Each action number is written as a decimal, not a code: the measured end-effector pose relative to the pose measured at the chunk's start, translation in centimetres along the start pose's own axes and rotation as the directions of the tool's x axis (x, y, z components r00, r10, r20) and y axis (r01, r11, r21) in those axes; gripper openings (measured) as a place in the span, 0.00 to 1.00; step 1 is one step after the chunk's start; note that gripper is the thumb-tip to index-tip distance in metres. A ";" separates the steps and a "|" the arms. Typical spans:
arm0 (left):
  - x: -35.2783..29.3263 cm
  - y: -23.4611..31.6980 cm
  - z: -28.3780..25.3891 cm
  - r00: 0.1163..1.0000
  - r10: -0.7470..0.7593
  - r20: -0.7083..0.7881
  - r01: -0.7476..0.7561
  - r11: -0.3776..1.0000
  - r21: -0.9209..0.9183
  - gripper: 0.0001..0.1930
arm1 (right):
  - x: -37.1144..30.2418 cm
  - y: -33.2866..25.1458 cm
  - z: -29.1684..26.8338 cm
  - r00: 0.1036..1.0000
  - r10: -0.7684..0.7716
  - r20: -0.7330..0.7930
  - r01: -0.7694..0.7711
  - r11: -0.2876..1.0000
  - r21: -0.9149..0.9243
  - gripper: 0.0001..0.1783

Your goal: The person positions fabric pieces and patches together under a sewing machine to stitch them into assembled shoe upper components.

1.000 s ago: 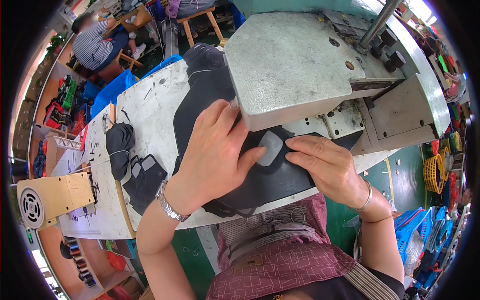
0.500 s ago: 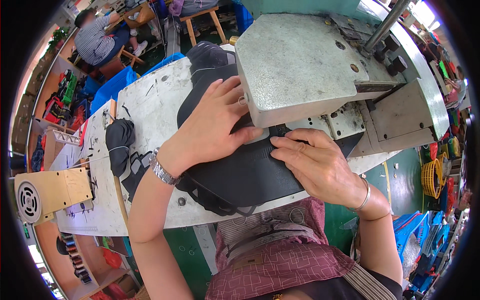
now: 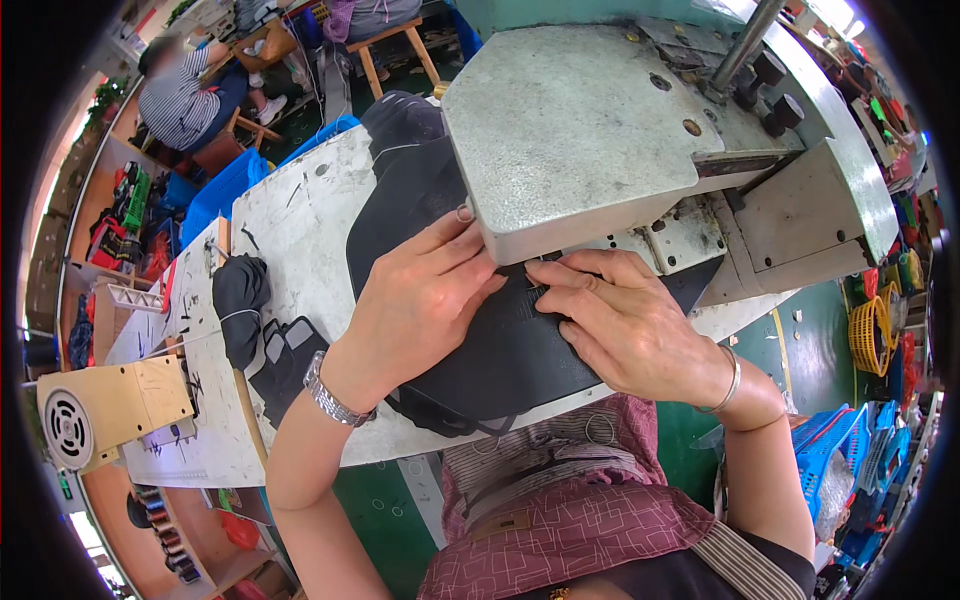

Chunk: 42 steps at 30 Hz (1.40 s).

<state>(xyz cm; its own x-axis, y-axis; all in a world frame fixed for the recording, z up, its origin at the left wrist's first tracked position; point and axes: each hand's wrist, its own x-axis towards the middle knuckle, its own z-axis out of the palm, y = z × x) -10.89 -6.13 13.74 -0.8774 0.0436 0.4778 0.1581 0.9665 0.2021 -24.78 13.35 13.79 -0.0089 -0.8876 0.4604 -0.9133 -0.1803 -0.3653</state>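
A large black flat fabric panel (image 3: 500, 370) lies on the white worktable under the grey head of a sewing machine (image 3: 580, 130). My left hand (image 3: 425, 295) rests on the panel, its fingers apart and bent, some tips hidden by the machine head. Close to the lower edge of that head, my right hand (image 3: 635, 315) has thumb and fingers pinched together over the panel. Whatever is between those fingers is too small to name. A patch of stitched lines (image 3: 528, 303) shows on the panel between the hands.
Tied black fabric pieces (image 3: 240, 305) lie on the table (image 3: 300, 220) at left, beside a beige machine part with a round vent (image 3: 70, 428). A blue crate (image 3: 225, 190) stands beyond the table. At right are a yellow basket (image 3: 870, 335) and a blue basket (image 3: 830, 460). A seated person (image 3: 180, 100) is far left.
My left hand has drawn back toward me, its thumb and fingers coming closer together. My right fingertips have shifted slightly left along the panel. The view has tilted a little.
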 end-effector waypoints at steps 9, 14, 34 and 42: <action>0.0 1.3 -0.4 0.999 -0.029 0.034 0.026 0.996 0.086 0.16 | 0.0 0.0 0.0 1.000 0.012 0.003 -0.012 1.000 0.005 0.17; -0.3 2.9 -0.6 0.999 -0.025 0.021 0.022 0.993 0.113 0.19 | -0.4 0.2 0.0 0.998 0.030 -0.047 -0.028 0.999 0.040 0.16; -0.6 1.1 0.1 0.996 -0.087 -0.006 0.086 0.991 -0.104 0.16 | -0.2 -0.1 0.2 0.999 0.019 -0.048 -0.018 0.999 0.028 0.13; -0.7 1.6 0.3 0.994 -0.108 -0.007 0.108 0.994 0.007 0.16 | -0.1 0.0 0.1 0.998 0.054 -0.010 -0.053 0.998 0.037 0.13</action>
<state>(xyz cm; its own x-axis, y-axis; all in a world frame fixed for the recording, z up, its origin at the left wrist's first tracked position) -10.15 -4.57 13.42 -0.8860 -0.0626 0.4594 0.0592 0.9674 0.2461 -24.70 13.41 13.71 -0.0623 -0.8916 0.4485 -0.8960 -0.1481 -0.4187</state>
